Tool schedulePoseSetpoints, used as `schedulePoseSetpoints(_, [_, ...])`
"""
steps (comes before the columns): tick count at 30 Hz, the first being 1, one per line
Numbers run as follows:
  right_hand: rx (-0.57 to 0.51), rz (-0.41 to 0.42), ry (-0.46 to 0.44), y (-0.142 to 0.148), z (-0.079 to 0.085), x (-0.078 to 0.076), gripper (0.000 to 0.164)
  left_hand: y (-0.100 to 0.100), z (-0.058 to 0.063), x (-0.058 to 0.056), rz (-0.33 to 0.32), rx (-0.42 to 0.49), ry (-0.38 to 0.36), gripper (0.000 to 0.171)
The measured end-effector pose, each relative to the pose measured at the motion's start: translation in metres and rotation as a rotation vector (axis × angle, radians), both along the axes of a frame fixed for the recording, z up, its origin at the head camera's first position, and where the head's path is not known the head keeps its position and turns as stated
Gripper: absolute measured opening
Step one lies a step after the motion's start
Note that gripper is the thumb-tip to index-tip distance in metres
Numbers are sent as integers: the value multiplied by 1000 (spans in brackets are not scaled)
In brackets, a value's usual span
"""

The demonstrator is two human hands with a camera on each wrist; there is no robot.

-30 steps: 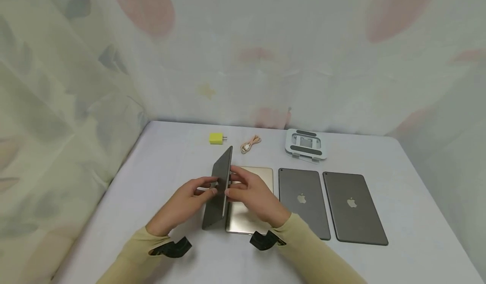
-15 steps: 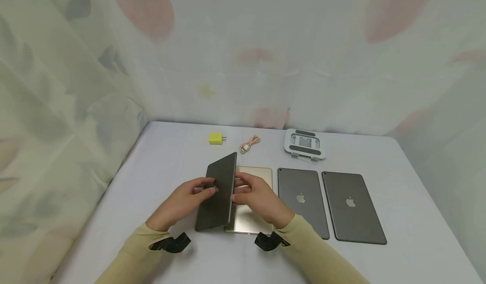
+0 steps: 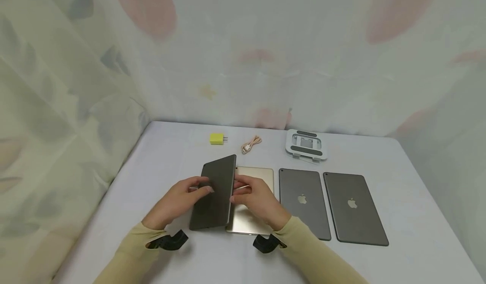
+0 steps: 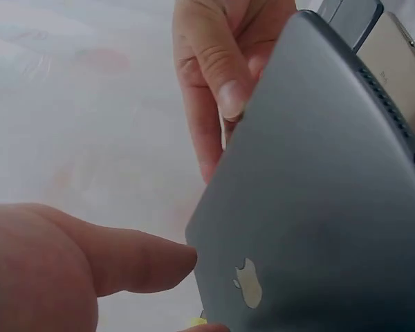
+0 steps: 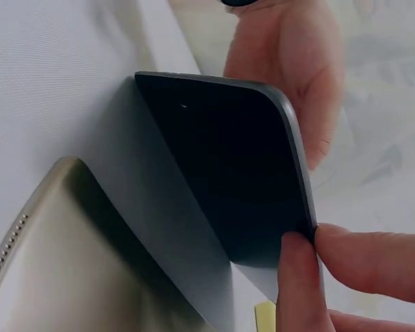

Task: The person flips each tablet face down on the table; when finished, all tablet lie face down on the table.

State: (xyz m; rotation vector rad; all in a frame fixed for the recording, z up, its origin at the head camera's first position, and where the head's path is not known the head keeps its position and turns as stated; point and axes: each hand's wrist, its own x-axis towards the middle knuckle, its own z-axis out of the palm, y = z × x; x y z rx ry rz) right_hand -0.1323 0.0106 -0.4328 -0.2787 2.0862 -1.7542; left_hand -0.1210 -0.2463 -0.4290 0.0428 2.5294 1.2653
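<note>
A dark grey tablet (image 3: 216,191) stands tilted on its long left edge, its back facing up and left. The thumb and fingers of my right hand (image 3: 260,197) pinch its raised right edge; the right wrist view shows a finger on the dark screen (image 5: 221,159) side. My left hand (image 3: 176,201) is at the tablet's back, fingers extended. In the left wrist view its thumb lies close by the pale apple logo (image 4: 249,282). A gold tablet (image 3: 266,176) lies flat to the right, partly covered by my right hand.
Two more grey tablets, one (image 3: 301,182) beside the gold one and another (image 3: 355,216) farther right, lie logo side up. Along the back are a yellow charger plug (image 3: 217,139), a coiled pinkish cable (image 3: 250,144) and a white folded stand (image 3: 306,144). Patterned curtains surround the white table.
The held tablet has gone from nearly upright to leaning left, showing more of its back. My left hand has drawn slightly left; the right still pinches the edge.
</note>
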Motion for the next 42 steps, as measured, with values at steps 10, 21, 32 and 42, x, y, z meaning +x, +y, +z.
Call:
schedulePoseSetpoints(10, [83, -29, -17, -12, -7, -1, 68, -9, 5, 3, 21, -36, -25, 56])
schedulePoseSetpoints(21, [67, -29, -56, -26, -9, 5, 70, -18, 7, 4, 46, -76, -61, 64])
schedulePoseSetpoints(32, [3, -26, -84, -28, -14, 9, 71, -23, 5, 4, 51, -85, -67, 70])
schedulePoseSetpoints(42, [-80, -29, -133, -30, -17, 10, 71, -27, 4, 3, 56, -107, -56, 72])
